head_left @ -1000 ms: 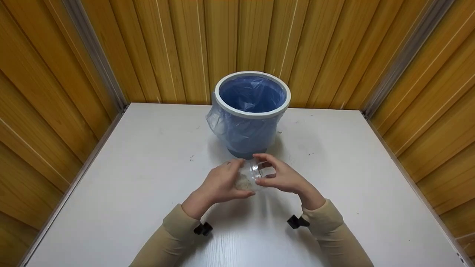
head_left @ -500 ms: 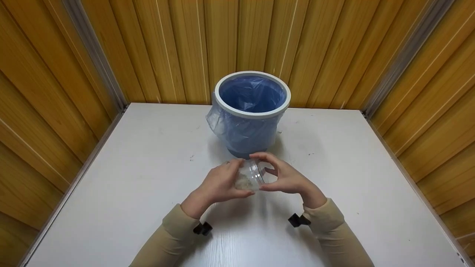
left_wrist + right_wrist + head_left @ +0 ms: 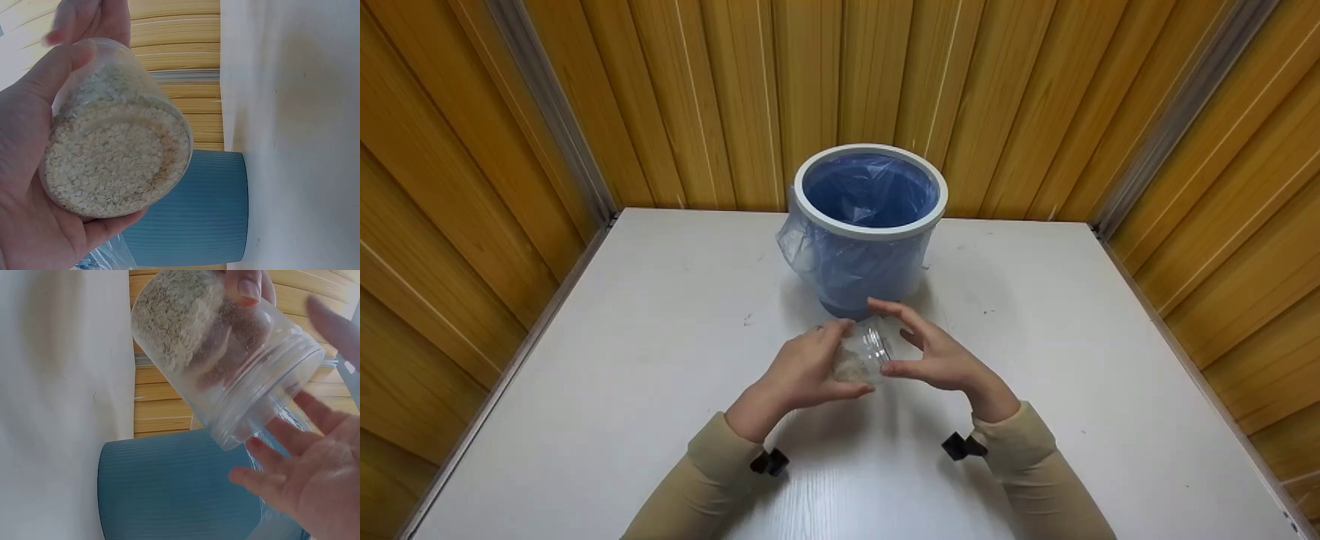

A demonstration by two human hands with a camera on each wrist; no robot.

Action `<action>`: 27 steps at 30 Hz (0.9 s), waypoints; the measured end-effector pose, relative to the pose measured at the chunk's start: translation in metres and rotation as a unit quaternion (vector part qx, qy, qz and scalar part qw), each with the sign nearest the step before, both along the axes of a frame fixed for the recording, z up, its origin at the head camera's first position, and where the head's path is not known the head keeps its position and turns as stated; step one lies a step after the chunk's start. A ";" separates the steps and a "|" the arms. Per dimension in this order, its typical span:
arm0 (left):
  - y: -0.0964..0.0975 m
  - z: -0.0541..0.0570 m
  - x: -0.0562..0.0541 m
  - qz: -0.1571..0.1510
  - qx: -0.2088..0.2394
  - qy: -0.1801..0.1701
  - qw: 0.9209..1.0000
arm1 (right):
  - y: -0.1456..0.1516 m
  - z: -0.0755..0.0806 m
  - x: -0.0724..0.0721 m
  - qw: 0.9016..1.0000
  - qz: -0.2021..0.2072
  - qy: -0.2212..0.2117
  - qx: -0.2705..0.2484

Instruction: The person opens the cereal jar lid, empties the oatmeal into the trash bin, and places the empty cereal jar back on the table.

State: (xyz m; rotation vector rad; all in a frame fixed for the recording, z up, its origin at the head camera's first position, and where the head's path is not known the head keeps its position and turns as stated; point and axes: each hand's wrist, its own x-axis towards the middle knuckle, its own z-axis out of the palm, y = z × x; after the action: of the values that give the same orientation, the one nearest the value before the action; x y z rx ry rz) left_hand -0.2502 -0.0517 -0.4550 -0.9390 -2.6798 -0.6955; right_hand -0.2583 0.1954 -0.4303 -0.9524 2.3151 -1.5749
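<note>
A clear plastic jar, part-filled with pale rolled oats, is held tilted on its side above the table. My left hand grips it round the body, thumb on one side and fingers on the other, near the base. The jar's clear lid faces right. Around that lid my right hand stands with its fingers spread; in the right wrist view the thumb is well apart from the lid, and the fingertips overlap the lid's lower edge.
Just beyond the hands stands a blue bin with a pale rim and a clear bag liner hanging over its outside. Wood-patterned panels enclose the white table at the back and sides.
The right fingers have shifted around the lid and spread wider, loosening from it. My left hand and the jar have stayed nearly in place.
</note>
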 end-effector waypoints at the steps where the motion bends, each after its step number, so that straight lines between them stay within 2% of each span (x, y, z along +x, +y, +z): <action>1: 0.000 0.000 0.000 0.002 0.000 -0.002 1.000 | -0.001 0.000 0.000 1.000 -0.017 -0.010 0.001; 4: 0.001 -0.001 -0.001 0.003 0.003 -0.004 1.000 | -0.004 -0.001 -0.002 0.994 -0.073 -0.075 0.007; 7: 0.001 -0.002 -0.001 0.003 -0.001 0.007 1.000 | -0.005 -0.002 -0.004 0.983 -0.116 -0.137 0.028; 11: 0.002 -0.005 -0.001 0.008 -0.017 0.037 0.999 | -0.008 -0.003 -0.005 0.973 -0.136 -0.179 0.056; 17: 0.004 -0.007 -0.001 0.012 -0.040 0.072 0.997 | -0.012 -0.004 -0.002 0.971 -0.124 -0.190 0.081; 27: 0.004 -0.008 -0.002 0.005 -0.044 0.069 0.997 | -0.013 -0.005 -0.001 0.977 -0.115 -0.146 0.106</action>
State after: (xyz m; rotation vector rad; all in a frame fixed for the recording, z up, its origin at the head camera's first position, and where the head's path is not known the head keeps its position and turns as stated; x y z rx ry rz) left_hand -0.2520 -0.0479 -0.4627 -0.9584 -2.6090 -0.4961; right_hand -0.2588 0.1829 -0.4353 -0.3860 2.3809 -1.3950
